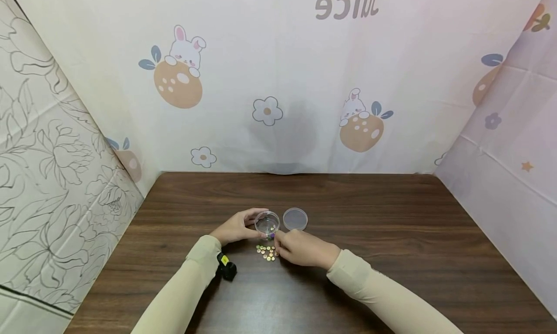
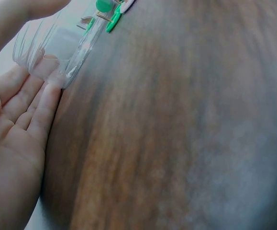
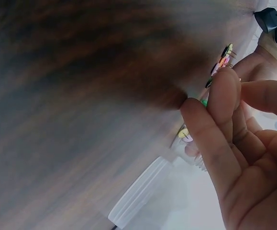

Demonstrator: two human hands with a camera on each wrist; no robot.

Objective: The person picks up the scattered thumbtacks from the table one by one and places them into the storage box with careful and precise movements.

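My left hand (image 1: 238,227) grips a clear round plastic container (image 1: 266,219) from its left side, thumb in front and fingers behind. Inside lie a few thumbtacks (image 1: 272,228); the left wrist view shows green ones with thin metal pins through the clear wall. In front of the container, several loose thumbtacks (image 1: 267,250) lie on the table in a small group. My right hand (image 1: 301,247) is low at the right edge of this group. Its thumb and index fingertip (image 3: 226,79) meet in a pinch at a thumbtack, mostly hidden by the fingers.
A clear round lid (image 1: 295,219) lies just right of the container, behind the right hand. The dark wooden table (image 1: 391,218) reaches back to a printed curtain (image 1: 304,82). On the left wrist sits a black camera (image 1: 227,268).
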